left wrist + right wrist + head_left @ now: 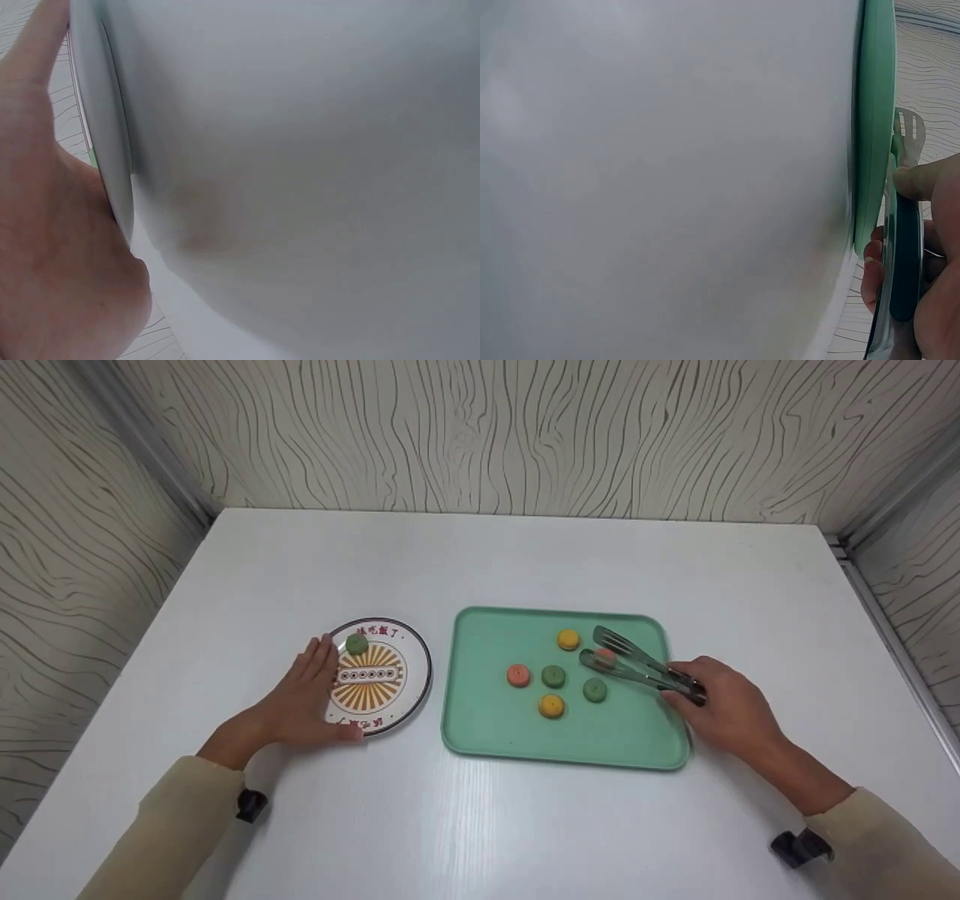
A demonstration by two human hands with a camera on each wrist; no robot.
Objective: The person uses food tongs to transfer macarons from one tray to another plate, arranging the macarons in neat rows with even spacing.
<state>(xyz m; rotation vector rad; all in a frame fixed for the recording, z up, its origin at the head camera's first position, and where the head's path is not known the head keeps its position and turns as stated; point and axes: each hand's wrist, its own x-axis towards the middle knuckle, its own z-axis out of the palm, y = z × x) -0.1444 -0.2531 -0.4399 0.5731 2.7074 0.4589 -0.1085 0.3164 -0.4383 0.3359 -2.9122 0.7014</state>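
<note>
Gripping the tongs (pixel 630 673) by curled fingers, the right hand (pixel 731 711) holds their tips apart about a pink macaron (pixel 606 655) on the green tray (pixel 480 724); contact unclear. The left hand (pixel 300 706), fingers straight, thumb spread, touches the plate (pixel 418 671), which bears one green macaron (pixel 357 643). Surface: white table (pixel 337 562). Room: wavy-grained wall panels (pixel 487 435). Lettering: red Chinese characters on the plate, 吃飯了 legible at top; centre band too small to read.

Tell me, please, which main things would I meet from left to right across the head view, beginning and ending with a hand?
Left hand → patterned plate → green tray's left rim → left pink macaron → tongs → right hand.
</note>
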